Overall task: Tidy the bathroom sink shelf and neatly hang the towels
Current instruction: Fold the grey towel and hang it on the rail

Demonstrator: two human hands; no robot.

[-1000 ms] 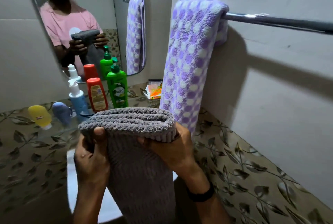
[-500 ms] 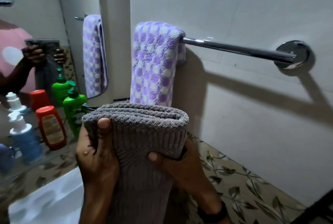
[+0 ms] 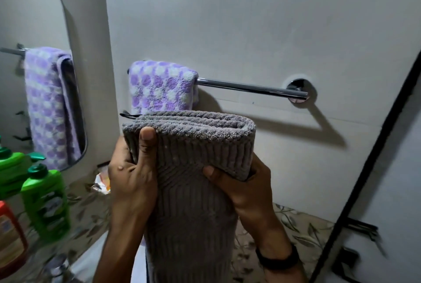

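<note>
Left hand [image 3: 133,182], right hand [image 3: 241,189]: curled grips

Light is dim and falls from the upper left. The chrome towel bar [image 3: 250,88] carries a thin glint and throws a hard shadow down and to the right on the wall [image 3: 250,20]. The grey towel [image 3: 191,191] is fairly sharp. The green bottle [image 3: 45,203] at the left edge is smeared by blur. The black frame [image 3: 364,168] at the right bows with wide-angle distortion.
</note>
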